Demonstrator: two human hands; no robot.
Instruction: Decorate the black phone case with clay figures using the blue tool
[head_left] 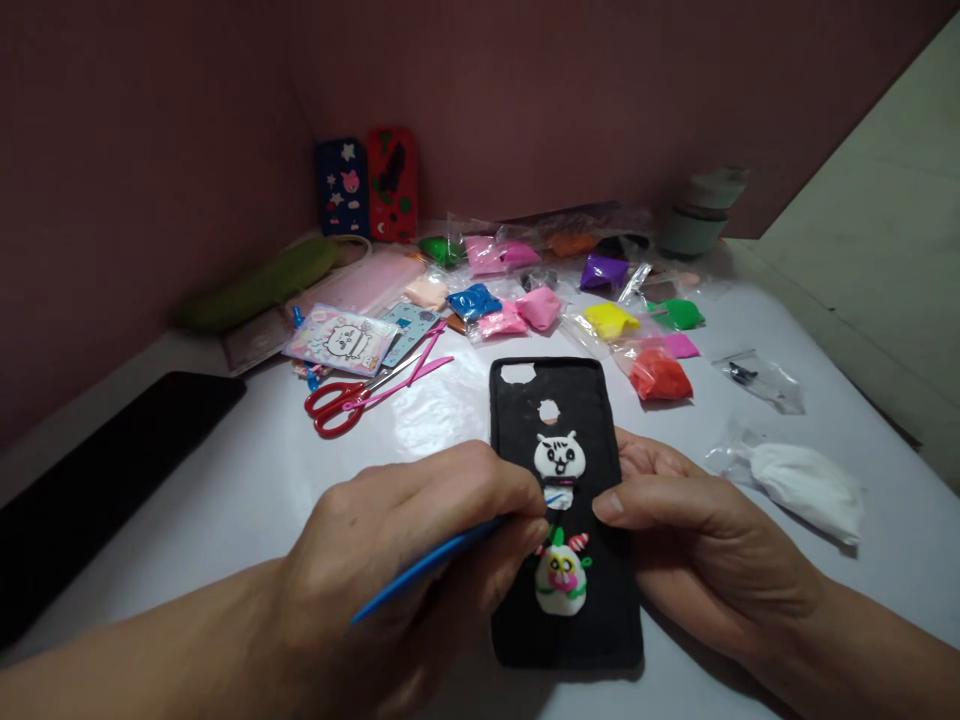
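My left hand (pixel 420 530) is closed round a slim blue modelling tool (pixel 420 572), its tip touching the white body of a small clay cat figure (pixel 560 458). That figure has black face markings and sits on a black phone case (pixel 517 420). Lower on the case is a white clay creature (pixel 561 590) with yellow eyes, a pink mouth, green trim and red-striped horns. My right hand (pixel 705 540) grips the case's right edge, thumb on the front, the other fingers mostly hidden behind it.
Red-handled scissors (pixel 334 408) lie by a cartoon card (pixel 341 340). Several bagged coloured clays (pixel 540 308) spread across the back. White clay (pixel 810 485) lies right, a black slab (pixel 112 480) left. Decorated blue (pixel 341 190) and red (pixel 392 185) cases lean on the wall.
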